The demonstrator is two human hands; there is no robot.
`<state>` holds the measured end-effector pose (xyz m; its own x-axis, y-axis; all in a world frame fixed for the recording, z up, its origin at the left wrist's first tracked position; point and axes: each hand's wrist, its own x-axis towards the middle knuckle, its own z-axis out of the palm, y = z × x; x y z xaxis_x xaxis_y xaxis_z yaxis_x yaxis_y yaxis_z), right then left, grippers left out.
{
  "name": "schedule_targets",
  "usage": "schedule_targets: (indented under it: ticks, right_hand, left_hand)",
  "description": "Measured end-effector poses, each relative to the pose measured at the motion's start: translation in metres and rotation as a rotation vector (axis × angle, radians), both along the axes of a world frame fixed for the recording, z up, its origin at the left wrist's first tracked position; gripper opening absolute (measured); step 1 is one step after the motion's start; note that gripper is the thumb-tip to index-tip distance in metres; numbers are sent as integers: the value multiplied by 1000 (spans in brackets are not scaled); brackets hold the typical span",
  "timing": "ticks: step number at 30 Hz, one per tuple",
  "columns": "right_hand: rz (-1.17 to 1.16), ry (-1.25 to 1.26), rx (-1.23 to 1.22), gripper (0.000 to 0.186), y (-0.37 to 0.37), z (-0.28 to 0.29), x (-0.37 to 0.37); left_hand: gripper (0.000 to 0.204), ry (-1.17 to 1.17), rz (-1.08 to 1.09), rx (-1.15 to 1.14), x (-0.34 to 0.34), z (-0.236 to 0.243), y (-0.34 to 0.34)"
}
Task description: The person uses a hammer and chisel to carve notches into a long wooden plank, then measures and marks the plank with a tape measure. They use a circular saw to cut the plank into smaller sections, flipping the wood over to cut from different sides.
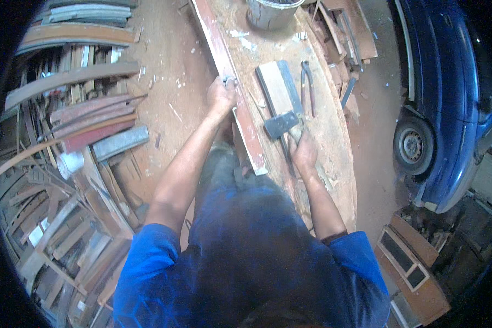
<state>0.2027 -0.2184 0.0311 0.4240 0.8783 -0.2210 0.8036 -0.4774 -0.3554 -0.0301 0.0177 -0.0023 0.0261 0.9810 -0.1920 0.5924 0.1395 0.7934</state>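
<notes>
My left hand (221, 95) is closed on a long reddish board (245, 136) with white flaking patches along the bench's left side; a small shiny bit shows at my fingertips, too small to name. My right hand (303, 150) is closed on the handle of a hammer with a broad dark head (280, 124), held just right of the board. A pale, dark-edged block (274, 85) lies just beyond the hammer head, and pincers (310, 93) with dark red handles lie to its right on the dusty wooden bench (339, 164).
A stained bucket (270, 16) stands at the bench's far end. Stacked planks and offcuts (71, 76) fill the left side, with more scraps (341, 38) beyond the bench. A blue car (448, 109) is at the right, and old panels (407, 251) lie at lower right.
</notes>
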Motion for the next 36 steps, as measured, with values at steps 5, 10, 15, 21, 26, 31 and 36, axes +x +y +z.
schedule_targets:
  ticks: [5, 10, 15, 21, 26, 31, 36]
  right_hand:
    - [6, 15, -61, 54, -2, 1, 10]
    - [-4, -16, -28, 56, -5, -6, 8]
    - [-39, 24, -103, 61, -4, -6, 8]
    - [-55, 21, -106, 56, -2, -2, 9]
    - [-361, 10, 62, 65, 3, -14, 29]
    - [-496, 6, -116, 70, 29, -7, 95]
    - [-673, 213, -401, 63, 19, -45, 149]
  left_hand:
    - [34, -133, -114, 88, 75, 98, 103]
    - [32, -741, 112, -121, 121, 135, 179]
    - [33, -389, 137, -251, 51, 86, 145]
    - [48, -399, 365, -208, -28, 9, 103]
    - [63, -346, 90, -203, -27, -24, 67]
    - [83, -425, -171, -527, -30, -9, -4]
    - [93, -160, -455, -596, -39, 13, -54]
